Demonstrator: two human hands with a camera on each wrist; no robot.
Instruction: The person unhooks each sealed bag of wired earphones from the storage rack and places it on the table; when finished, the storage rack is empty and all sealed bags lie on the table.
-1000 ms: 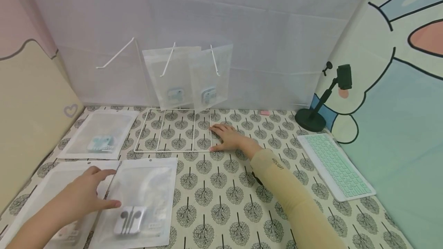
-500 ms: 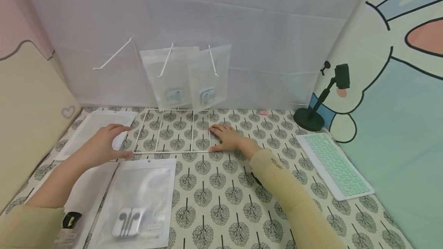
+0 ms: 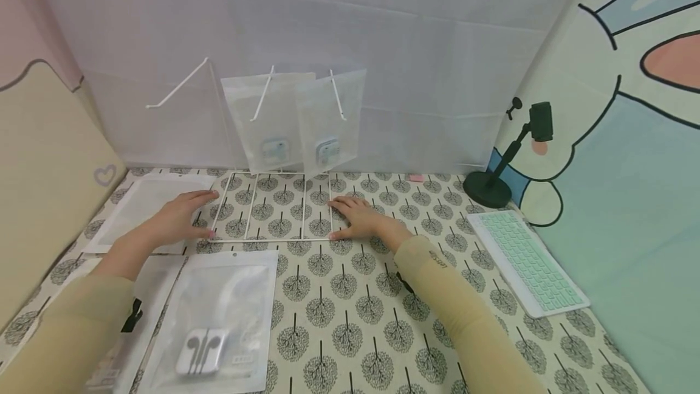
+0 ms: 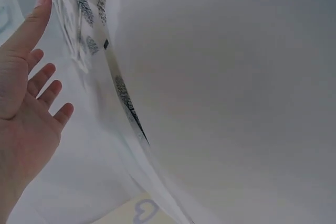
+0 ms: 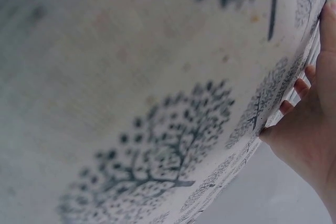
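Note:
A white wire display rack [image 3: 273,240] stands at the table's back middle, its base flat on the cloth. My left hand [image 3: 177,221] is at the base's left front corner, fingers and thumb spread; contact with the wire is hard to tell. At the right front corner my right hand [image 3: 358,219] rests with fingertips and thumb against the side wire. Two frosted bags, a left one [image 3: 240,108] and a right one [image 3: 350,111], hang from rack hooks, each with a small pale-blue item inside. The rack's left hook [image 3: 177,86] holds nothing.
A bag [image 3: 235,290] with white-cased earphones [image 3: 200,350] lies front left. Another bag [image 3: 155,287] is beside it, partly under my left sleeve; a further bag [image 3: 137,199] lies behind. At right are a mint keyboard [image 3: 527,260] and a black phone stand [image 3: 488,189].
My left hand has moved from above the front bags, away and to the right, to the rack's left front corner. The right hand has stayed at the right side wire.

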